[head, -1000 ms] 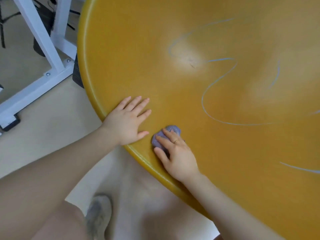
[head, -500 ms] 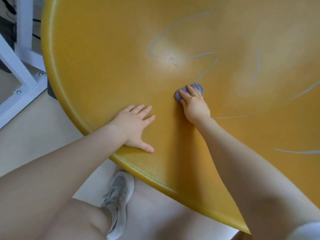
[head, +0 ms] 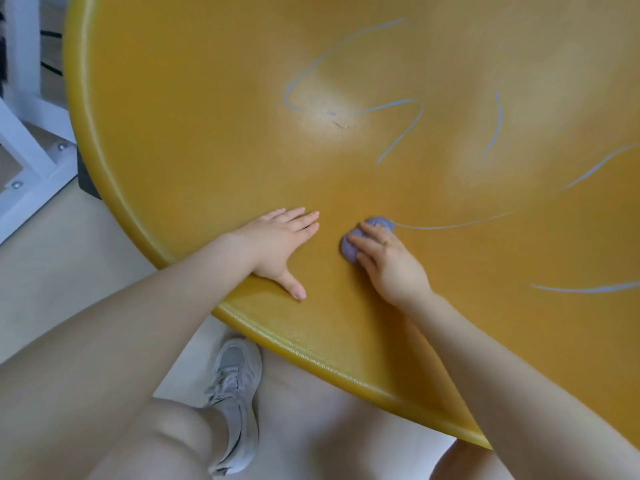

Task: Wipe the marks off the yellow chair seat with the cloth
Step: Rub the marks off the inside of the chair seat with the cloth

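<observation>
While nowhere near finished, looking like a job roughly half started: plenty of pale blue marks (head: 405, 131) left across the yellow chair seat (head: 194, 126), looping near the middle, streaking off to the right, one more low on the right. Near stretch by the front rim looks bare of lines, so probably done there, just a guess though. Right hand (head: 388, 261) lying palm down on the small purple cloth (head: 360, 239), fingers curled a bit over it and pressing it onto the seat, right at the end of one long thin line. Left hand (head: 280, 244) flat just beside it, fingers straight and spread, holding nothing, only bracing near the rim.
</observation>
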A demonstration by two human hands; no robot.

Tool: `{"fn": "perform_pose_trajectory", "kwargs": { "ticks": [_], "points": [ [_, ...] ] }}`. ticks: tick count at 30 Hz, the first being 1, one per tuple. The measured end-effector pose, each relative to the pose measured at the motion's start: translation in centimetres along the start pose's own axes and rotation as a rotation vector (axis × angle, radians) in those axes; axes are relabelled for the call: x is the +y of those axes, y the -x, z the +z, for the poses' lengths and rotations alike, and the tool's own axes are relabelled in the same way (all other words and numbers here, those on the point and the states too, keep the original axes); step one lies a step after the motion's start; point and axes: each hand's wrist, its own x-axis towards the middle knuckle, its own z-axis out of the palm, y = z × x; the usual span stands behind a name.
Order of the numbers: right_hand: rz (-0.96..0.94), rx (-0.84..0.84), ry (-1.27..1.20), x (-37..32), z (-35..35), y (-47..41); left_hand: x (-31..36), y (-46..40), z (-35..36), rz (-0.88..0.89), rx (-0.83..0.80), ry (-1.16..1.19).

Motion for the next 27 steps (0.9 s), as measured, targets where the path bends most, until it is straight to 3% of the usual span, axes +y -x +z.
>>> {"fn": "perform_pose_trajectory", "kwargs": {
  "ticks": [7,13,16,22,27],
  "points": [
    [0.171,0.142,-0.042,1.3,-1.1,-5.3,-0.1,-0.6,0.3,-0.014,-0.003,0.006],
    [0.004,-0.149,-0.308,-3.8,0.2,5.5,0.1,-0.4,0.1,-0.016,-0.030,-0.026],
    [-0.006,-0.211,-0.419,-6.9,0.8,9.0,0.7,-0.3,-0.2,-0.036,-0.050,-0.033],
    [-0.174,-0.153,-0.079,-5.6,1.0,8.6,1.2,-0.3,-0.3,-0.064,-0.041,-0.018],
    [0.079,0.076,0.070,-0.8,1.0,1.3,0.9,-0.2,0.1,-0.046,-0.001,0.006]
  ]
}}
